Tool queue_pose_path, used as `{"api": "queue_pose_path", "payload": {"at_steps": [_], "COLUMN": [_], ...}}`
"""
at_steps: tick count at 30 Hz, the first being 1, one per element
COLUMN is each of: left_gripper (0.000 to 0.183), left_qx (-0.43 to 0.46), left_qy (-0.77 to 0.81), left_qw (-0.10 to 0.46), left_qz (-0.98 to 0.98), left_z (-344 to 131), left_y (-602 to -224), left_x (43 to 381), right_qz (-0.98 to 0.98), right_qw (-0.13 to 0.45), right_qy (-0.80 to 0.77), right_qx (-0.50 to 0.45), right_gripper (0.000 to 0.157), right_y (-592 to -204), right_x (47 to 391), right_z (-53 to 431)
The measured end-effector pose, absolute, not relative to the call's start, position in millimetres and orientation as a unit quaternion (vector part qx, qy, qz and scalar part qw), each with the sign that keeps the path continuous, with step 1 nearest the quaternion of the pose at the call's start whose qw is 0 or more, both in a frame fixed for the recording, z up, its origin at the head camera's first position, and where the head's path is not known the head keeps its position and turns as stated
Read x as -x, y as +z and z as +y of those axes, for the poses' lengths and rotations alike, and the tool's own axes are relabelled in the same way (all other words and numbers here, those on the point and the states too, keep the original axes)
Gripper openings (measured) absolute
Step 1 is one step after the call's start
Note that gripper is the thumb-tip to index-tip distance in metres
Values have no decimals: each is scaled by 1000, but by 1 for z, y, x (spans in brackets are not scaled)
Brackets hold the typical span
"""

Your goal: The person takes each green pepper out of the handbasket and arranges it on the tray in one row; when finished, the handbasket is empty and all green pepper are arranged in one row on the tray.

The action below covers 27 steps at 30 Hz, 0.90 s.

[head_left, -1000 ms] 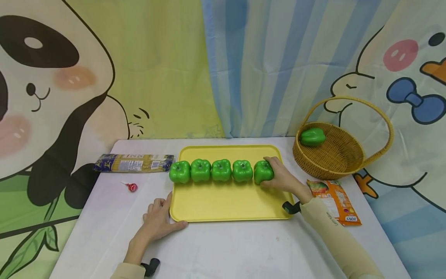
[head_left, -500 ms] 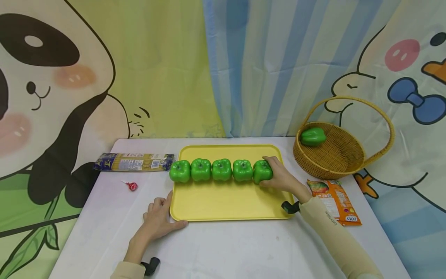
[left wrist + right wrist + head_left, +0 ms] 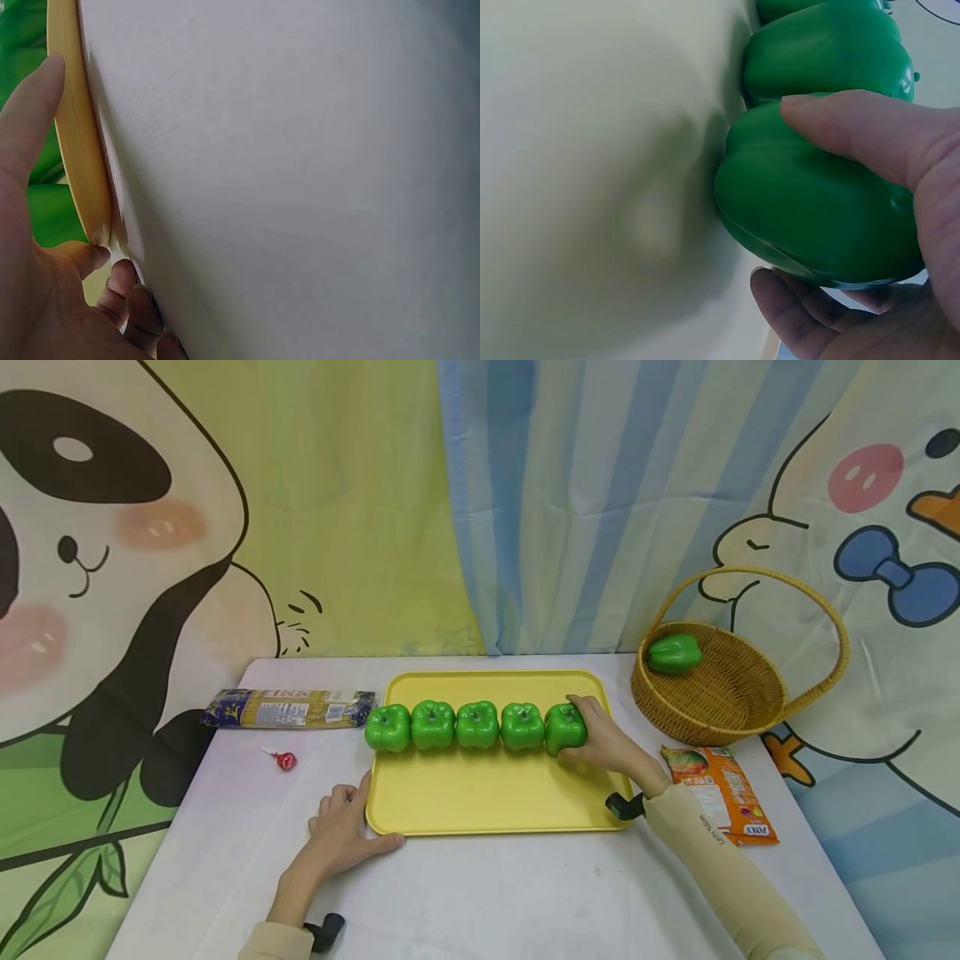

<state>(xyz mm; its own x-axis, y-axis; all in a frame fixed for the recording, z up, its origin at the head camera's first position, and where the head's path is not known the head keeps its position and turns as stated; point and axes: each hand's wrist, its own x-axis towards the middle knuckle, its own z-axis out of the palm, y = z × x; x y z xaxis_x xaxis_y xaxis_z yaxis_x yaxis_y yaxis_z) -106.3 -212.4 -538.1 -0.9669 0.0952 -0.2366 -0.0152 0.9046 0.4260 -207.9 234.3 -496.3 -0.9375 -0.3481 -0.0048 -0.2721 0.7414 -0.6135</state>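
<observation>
A row of green bell peppers (image 3: 477, 725) lies along the yellow tray (image 3: 495, 793), reaching its left rim. My right hand (image 3: 603, 739) grips the rightmost bell pepper (image 3: 564, 729) from its right side. In the right wrist view the thumb presses that bell pepper (image 3: 817, 195) on top while the other fingers curl under it, low by the tray. My left hand (image 3: 339, 831) spans the tray's front left corner, its thumb and index finger spread wide. The left wrist view has the thumb (image 3: 37, 112) straight against the tray rim (image 3: 79, 127), with the other fingers bent near the corner.
A wicker basket (image 3: 675, 727) with one green bell pepper (image 3: 673, 654) stands at the back right. Before it lies an orange snack packet (image 3: 723, 797). At the left are a spaghetti packet (image 3: 288, 709) and a red lollipop (image 3: 285, 762). A printed curtain hangs behind the table.
The right hand's bell pepper has shifted very slightly left, closer against its neighbour. The left hand and the tray have stayed put.
</observation>
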Motion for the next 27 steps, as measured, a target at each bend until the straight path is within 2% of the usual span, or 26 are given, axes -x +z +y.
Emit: {"api": "queue_pose_path", "payload": {"at_steps": [27], "left_gripper": [124], "left_qx": [-12], "left_qy": [220], "left_qw": [138], "left_qz": [966], "left_z": [-212], "left_y": [-541], "left_x": [108], "right_qz": [926], "right_qw": [49], "right_qy": [-332], "right_qx": [171], "right_gripper": [91], "right_y": [-495], "right_x": [210], "right_z": [237]}}
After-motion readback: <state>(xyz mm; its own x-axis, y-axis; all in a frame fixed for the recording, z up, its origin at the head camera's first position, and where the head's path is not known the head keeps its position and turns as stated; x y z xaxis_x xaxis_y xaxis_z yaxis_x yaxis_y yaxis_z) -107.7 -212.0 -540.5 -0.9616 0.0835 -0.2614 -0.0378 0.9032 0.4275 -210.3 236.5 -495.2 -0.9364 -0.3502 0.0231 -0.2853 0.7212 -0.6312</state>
